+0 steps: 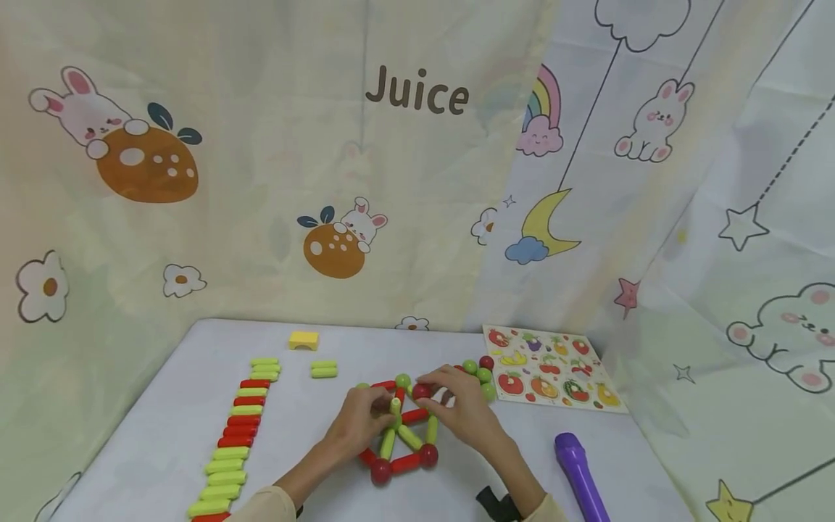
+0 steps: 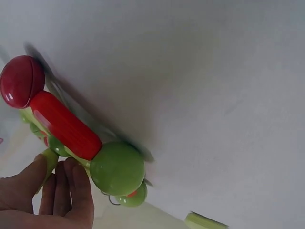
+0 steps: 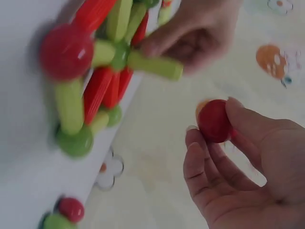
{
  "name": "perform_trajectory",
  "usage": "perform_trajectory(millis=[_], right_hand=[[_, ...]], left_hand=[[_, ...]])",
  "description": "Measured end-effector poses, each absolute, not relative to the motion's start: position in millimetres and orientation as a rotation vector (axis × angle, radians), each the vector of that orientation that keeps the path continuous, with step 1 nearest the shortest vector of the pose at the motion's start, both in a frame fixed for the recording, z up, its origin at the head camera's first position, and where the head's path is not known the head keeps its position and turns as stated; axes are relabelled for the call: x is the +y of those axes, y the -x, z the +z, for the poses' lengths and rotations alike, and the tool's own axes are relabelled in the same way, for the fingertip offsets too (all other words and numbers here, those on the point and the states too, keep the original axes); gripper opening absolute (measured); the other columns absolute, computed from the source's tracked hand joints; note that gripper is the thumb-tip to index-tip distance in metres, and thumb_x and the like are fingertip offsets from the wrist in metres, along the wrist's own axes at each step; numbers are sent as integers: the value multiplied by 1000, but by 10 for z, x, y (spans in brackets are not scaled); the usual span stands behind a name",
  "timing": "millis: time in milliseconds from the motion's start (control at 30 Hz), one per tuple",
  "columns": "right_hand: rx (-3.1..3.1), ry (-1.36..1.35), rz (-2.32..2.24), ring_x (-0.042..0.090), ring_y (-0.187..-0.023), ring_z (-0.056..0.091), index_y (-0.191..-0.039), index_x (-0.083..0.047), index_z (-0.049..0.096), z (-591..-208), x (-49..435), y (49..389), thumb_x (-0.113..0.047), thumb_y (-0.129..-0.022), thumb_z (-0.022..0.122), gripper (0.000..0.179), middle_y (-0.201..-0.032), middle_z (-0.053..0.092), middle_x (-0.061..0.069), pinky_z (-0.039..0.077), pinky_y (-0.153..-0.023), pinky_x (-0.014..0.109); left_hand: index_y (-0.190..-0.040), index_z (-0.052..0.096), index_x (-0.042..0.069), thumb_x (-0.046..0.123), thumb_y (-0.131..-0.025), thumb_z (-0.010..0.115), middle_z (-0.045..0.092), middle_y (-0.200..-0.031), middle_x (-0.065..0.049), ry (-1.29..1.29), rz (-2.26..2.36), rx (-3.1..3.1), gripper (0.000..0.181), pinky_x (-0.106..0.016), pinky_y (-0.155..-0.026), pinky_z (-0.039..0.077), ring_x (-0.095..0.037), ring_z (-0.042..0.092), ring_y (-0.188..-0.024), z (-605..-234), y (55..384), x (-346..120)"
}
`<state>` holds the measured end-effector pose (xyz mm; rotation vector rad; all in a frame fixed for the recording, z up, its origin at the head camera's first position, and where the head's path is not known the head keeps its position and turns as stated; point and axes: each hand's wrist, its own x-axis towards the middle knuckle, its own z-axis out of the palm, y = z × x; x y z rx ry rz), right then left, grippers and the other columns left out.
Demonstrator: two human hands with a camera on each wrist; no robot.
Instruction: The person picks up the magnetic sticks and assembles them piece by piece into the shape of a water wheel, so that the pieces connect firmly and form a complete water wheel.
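Observation:
On the white table lies a wheel-like frame of red and light green rods joined by balls, with a dark red ball [image 1: 381,472] at its near corner. A green rod [image 3: 155,66] stands up from the small green ball [image 3: 120,55] at its middle. My left hand [image 1: 355,426] pinches this upright rod between thumb and fingers. Close by on the right, my right hand [image 1: 468,409] holds a loose dark red ball [image 3: 214,120] between thumb and fingertips, raised beside the rod's free end. Part of the frame's left side is hidden behind the left hand.
A long column of red and green rods [image 1: 238,431] runs down the left side. Two green rods [image 1: 324,370] and a yellow block [image 1: 304,340] lie farther back. Several green balls [image 1: 484,375] sit by a fruit-patterned board [image 1: 554,370]; a purple microphone-shaped object [image 1: 580,475] lies front right.

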<state>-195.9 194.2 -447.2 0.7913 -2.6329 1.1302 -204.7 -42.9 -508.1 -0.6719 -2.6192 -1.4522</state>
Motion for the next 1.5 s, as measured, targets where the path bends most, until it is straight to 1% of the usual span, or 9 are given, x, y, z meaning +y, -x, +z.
perform_trajectory(millis=[167, 367, 500, 633, 800, 1067, 1267, 1400, 1500], right_hand=[[-2664, -886, 1169, 24, -96, 70, -124, -10, 78, -4507, 1638, 2057, -10, -94, 85, 31, -110, 75, 0, 64, -78, 41], [-2685, -879, 1217, 24, -98, 69, -126, -8, 77, -4592, 1584, 2101, -10, -95, 84, 32, -111, 74, 1, 64, -82, 48], [-2695, -880, 1226, 24, -100, 69, -131, -11, 76, -4596, 1569, 2104, -13, -96, 83, 36, -113, 73, 0, 64, -84, 46], [-2708, -851, 1221, 27, -106, 70, -143, -11, 68, -4627, 1584, 2080, -16, -96, 84, 49, -119, 72, 3, 64, -86, 41], [-2705, -774, 1334, 36, -113, 70, -152, -8, 56, -4733, 1616, 2025, -12, -93, 87, 66, -125, 72, 10, 64, -89, 40], [-2689, -703, 1423, 36, -109, 73, -145, -4, 60, -4890, 1604, 2046, -5, -90, 88, 62, -119, 76, 10, 64, -87, 41], [-2678, -670, 1462, 26, -105, 74, -134, -7, 67, -4955, 1550, 2086, -5, -90, 87, 49, -114, 79, 7, 62, -81, 27], [-2694, -635, 1467, 20, -101, 73, -128, -10, 70, -4973, 1530, 2094, -5, -90, 87, 42, -110, 79, 2, 60, -81, 25], [-2698, -630, 1481, 20, -101, 73, -126, -11, 72, -4983, 1517, 2096, -4, -90, 87, 40, -110, 78, 2, 61, -81, 26]], left_hand=[[-105, 80, 4, -1, -89, 86, 79, -94, -1, 698, -1411, -2621, 18, -27, -78, 60, -14, 68, -86, -5093, 2073, -439], [-106, 79, 4, 0, -91, 85, 78, -94, 0, 698, -1404, -2632, 17, -26, -77, 57, -15, 63, -85, -5075, 2075, -437], [-112, 77, 2, 0, -92, 84, 80, -105, -10, 714, -1367, -2698, 21, -39, -82, 63, -23, 70, -92, -4946, 2102, -570], [-116, 75, 0, -1, -93, 81, 76, -113, -16, 588, -990, -2838, 23, -48, -90, 62, -29, 69, -103, -4823, 2277, -854], [-108, 74, -4, -10, -89, 80, 72, -97, -15, 486, -364, -2869, 21, -42, -83, 61, -30, 67, -92, -4894, 2498, -1184], [-113, 72, -6, -7, -88, 83, 70, -104, -17, 534, -203, -2835, 28, -41, -86, 62, -30, 67, -93, -5071, 2594, -1288], [-101, 75, -7, -8, -87, 84, 68, -97, -17, 497, -115, -2779, 16, -41, -82, 62, -29, 65, -88, -5135, 2621, -1294], [-99, 75, -7, -6, -87, 85, 67, -93, -17, 472, -82, -2779, 16, -42, -79, 63, -28, 64, -85, -5151, 2624, -1314], [-100, 74, -8, -5, -87, 85, 66, -93, -18, 421, -90, -2807, 17, -44, -79, 63, -30, 64, -87, -5156, 2606, -1329]])
